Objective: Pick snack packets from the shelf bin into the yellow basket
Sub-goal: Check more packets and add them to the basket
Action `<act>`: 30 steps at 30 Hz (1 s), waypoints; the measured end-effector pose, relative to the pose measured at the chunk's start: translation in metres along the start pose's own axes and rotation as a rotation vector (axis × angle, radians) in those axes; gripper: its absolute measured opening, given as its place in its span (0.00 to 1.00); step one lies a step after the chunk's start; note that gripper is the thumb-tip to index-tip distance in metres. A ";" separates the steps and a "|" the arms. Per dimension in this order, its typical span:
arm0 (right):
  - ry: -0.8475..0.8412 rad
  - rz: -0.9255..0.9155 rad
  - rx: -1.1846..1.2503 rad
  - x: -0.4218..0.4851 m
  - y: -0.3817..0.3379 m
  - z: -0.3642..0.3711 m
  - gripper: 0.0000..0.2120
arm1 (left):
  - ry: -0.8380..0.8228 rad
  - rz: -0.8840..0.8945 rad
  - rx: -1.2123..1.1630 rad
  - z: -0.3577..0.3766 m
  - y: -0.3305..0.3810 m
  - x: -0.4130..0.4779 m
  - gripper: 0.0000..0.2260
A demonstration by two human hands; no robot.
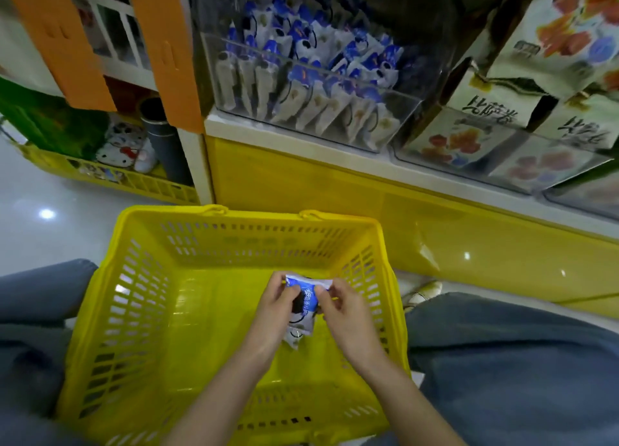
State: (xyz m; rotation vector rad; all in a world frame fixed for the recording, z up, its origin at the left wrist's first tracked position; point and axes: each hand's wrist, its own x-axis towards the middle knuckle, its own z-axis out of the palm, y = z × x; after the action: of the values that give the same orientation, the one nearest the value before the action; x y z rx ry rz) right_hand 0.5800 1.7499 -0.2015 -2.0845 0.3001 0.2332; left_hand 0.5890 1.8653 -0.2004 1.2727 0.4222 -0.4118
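Between the person's denim-clad knees (502, 352), the yellow basket (140, 278) stands on the floor. Above its interior the left hand (274, 306) and right hand (345, 315) together pinch one blue-and-white snack packet (306, 300) near its upper edge, the packet hanging upright between them. Beyond the basket, the clear shelf bin (402, 110) holds many matching packets (301, 77) standing in rows, with flower-printed boxes (485, 110) just beside it to the right.
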 end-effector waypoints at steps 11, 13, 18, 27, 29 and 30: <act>-0.101 -0.098 -0.164 -0.011 0.016 0.009 0.07 | 0.050 -0.020 0.204 -0.011 -0.029 -0.015 0.10; -0.096 -0.239 -0.300 -0.012 0.014 0.011 0.07 | 0.063 -0.056 0.151 -0.013 -0.029 -0.014 0.09; -0.046 -0.392 -0.424 -0.010 0.010 0.014 0.07 | 0.068 -0.119 0.015 -0.020 -0.031 -0.009 0.08; 0.011 0.303 0.226 0.009 0.025 0.012 0.08 | 0.057 -0.127 -0.156 -0.032 -0.049 -0.002 0.09; -0.093 0.353 0.301 0.006 0.026 0.016 0.09 | 0.120 -0.075 -0.158 -0.035 -0.049 0.000 0.06; -0.134 0.353 0.276 0.005 0.029 0.017 0.07 | 0.141 -0.047 -0.145 -0.036 -0.048 0.000 0.04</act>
State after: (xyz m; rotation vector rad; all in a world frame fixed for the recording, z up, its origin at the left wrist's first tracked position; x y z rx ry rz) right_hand 0.5748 1.7503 -0.2349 -1.7254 0.5854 0.5105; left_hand 0.5616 1.8888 -0.2488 1.1556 0.5916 -0.3259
